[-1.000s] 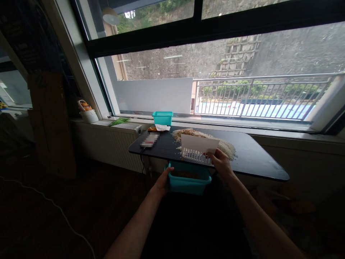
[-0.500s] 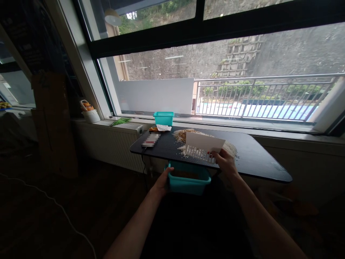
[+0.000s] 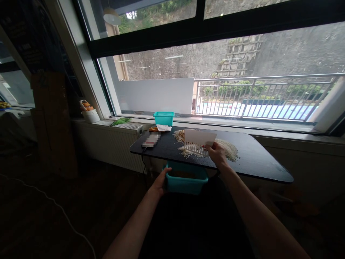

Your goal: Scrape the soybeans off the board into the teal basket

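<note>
From the head view, just below mid-frame, my right hand (image 3: 217, 155) grips the right end of the white sieve (image 3: 199, 142), fingers closed round its edge. Its slotted side is down on the table (image 3: 258, 162), at the near left of the pile (image 3: 229, 149) of pale grain. My left hand (image 3: 159, 181) is wrapped round the left end of the teal bin (image 3: 185, 180), fingers shut on its rim, and holds it just under the table's near edge, below the sieve. As I judge it, the work is early to midway: some brownish matter seems to lie in the bin, though it is too dim to tell how much. Most of the pile sits spread on the table, with a loose scatter by the slots. Both my arms reach forward from the bottom of the frame, nearly straight. The right runs up from the lower right with the wrist dipped towards the table, the left from lower centre. Further back, a small bin (image 3: 163, 118) stands on the sill beside a cloth (image 3: 163, 127)
</note>
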Available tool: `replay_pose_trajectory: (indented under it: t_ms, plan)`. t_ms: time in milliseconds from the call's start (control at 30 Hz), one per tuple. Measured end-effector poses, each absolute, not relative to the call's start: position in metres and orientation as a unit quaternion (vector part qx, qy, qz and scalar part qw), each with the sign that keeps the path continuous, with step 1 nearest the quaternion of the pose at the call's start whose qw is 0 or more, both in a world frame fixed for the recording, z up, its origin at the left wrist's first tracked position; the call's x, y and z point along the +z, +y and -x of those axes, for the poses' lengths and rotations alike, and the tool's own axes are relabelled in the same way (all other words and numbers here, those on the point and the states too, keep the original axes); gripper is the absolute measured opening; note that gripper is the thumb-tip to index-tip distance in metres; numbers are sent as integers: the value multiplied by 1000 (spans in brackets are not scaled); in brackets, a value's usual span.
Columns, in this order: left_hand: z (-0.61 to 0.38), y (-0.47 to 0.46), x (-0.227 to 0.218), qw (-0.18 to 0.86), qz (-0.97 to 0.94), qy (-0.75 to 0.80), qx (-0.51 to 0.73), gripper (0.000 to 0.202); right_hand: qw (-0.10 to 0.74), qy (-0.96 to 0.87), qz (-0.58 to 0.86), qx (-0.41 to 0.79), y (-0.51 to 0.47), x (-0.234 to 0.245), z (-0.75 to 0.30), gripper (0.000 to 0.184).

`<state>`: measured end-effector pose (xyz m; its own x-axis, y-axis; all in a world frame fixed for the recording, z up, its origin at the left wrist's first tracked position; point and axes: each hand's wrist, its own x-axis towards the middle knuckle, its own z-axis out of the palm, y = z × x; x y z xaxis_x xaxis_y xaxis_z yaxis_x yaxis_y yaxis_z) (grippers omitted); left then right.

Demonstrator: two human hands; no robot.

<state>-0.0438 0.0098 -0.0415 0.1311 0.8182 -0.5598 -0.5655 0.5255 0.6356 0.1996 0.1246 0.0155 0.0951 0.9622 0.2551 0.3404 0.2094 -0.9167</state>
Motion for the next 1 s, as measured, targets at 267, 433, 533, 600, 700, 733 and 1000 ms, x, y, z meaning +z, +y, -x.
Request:
replay_pose_trajectory:
  t_ms: [267,433,533,600,700,733,1000]
  plan:
    - [50,11,-42,744,-141,451,473,41,492,-613,532,314,121,18,-194,33]
    - [61,10,-41,730,-151,453,490,45,492,-634,504,321,119,21,-184,34]
    - [74,8,-37,713,-160,455,509,47,490,-649,480,328,117,20,-172,34]
    - [85,5,-34,703,-162,458,520,47,489,-658,467,330,115,19,-161,34]
    - [100,0,-30,698,-161,461,525,47,485,-669,453,335,110,16,-144,33]
    - [105,-2,-29,697,-160,460,526,46,482,-673,448,337,108,14,-138,32]
    - [122,-8,-33,705,-144,459,521,45,469,-689,425,353,75,-2,-110,26]
